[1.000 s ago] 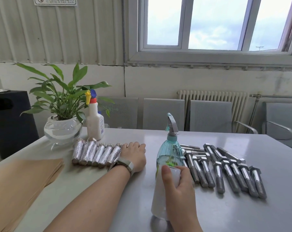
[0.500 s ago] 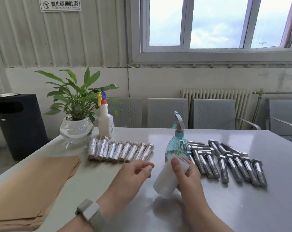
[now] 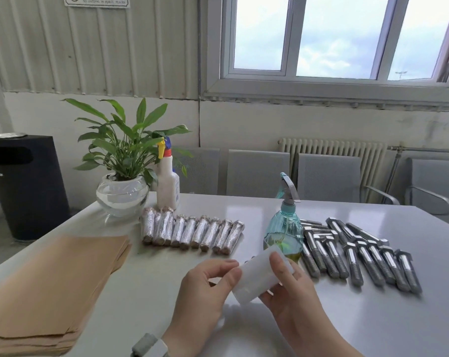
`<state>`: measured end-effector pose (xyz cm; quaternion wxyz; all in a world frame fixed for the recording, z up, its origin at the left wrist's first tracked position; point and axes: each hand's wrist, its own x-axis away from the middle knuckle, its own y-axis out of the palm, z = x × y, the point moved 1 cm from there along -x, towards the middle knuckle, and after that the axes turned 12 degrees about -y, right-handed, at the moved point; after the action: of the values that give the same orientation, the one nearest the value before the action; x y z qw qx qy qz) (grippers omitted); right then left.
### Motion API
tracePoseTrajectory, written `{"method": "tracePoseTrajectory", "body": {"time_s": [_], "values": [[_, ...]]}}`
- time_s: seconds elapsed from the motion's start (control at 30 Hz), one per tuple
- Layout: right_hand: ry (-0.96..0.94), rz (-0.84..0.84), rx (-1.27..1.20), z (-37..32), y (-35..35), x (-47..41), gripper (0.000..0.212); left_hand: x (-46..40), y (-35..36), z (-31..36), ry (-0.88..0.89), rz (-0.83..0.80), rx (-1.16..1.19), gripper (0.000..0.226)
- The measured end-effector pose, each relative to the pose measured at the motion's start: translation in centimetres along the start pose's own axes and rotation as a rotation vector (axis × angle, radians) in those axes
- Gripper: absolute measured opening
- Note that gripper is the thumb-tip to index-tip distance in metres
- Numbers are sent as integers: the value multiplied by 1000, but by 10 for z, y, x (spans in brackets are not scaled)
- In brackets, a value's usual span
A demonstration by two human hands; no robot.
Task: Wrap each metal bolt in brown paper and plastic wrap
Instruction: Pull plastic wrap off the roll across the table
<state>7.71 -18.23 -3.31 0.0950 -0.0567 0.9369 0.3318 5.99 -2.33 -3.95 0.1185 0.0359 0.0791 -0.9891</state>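
Your right hand [image 3: 290,292] grips the plain white roll [image 3: 259,276]; your left hand [image 3: 205,287] pinches its end. No words show on it.

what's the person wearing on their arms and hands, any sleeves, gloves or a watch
Both forearms are bare: no sleeves or gloves show. The left hand has a watch at its wrist, with a pale grey-green band and a light rectangular case, cut off by the frame's bottom edge. The right hand wears nothing visible; no rings show on either.

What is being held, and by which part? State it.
The roll of plastic wrap: the right hand grips its middle, thumb on top; the left hand pinches its near end.
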Motion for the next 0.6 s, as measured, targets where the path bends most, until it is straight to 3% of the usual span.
{"method": "tracePoseTrajectory", "body": {"time_s": [0.13, 0.33, 0.5, 0.6], "values": [[-5, 13, -10, 1, 0, -1, 49, 0, 0, 2, 13, 36, 17, 3], [-55, 26, 40, 3, -3, -3, 52, -2, -3, 3, -160, -49, 280, 3], [-61, -45, 100, -2, -6, -1, 52, -7, -8, 4, -393, -266, 427, 15], [-55, -100, 179, -4, -7, 0, 51, -10, -13, 3, -407, -345, 394, 14]]}}
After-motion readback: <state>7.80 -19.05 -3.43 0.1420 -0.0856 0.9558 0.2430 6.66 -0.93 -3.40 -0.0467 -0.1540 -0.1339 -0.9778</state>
